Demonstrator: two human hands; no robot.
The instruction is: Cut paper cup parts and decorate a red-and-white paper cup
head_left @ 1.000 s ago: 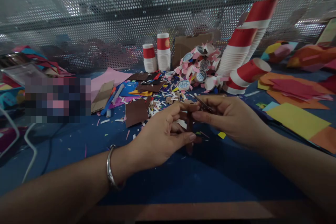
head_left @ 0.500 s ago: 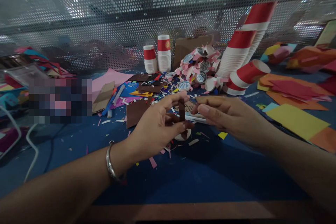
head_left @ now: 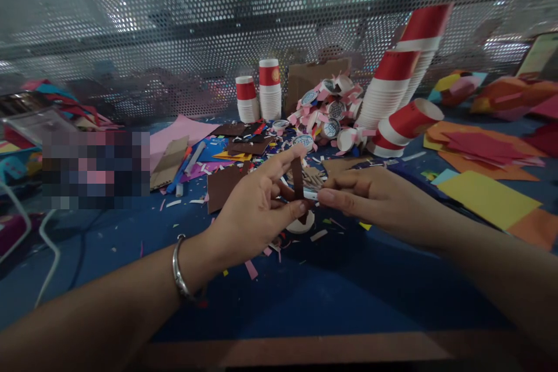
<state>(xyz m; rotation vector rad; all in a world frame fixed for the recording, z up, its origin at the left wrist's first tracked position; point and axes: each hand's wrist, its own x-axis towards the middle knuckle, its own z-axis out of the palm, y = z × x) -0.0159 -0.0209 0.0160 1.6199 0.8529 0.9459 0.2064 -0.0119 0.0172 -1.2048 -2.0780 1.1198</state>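
Brown paper strip [head_left: 297, 177], one, head view: standing nearly upright at the centre of the frame, spanning between forefinger and thumb of the left hand [head_left: 250, 215]. That thumb is pinching the strip's lower part; the forefinger is extending to its top end. By judgement the piece is weighing next to nothing, bending readily and risking a crease or tear under hard pressure; the lower end is offering the surest hold, lightly nipped.

Right hand [head_left: 383, 203], right of centre: thumb and forefinger are lying close together. A white stick-like piece [head_left: 310, 195] is showing at their tips; whether they are gripping it, the view is not telling.

White disc [head_left: 296, 226], one: lying just below the strip. Brown paper square [head_left: 224, 186], left of centre: resting on the blue tabletop [head_left: 326, 296]. Red-and-white paper cups [head_left: 387, 90], stacked: leaning at upper right. Pink-tabbed paper pieces [head_left: 326, 107], heaped: sitting beside them. Silver bracelet [head_left: 175, 267]: circling the left wrist, lower left.
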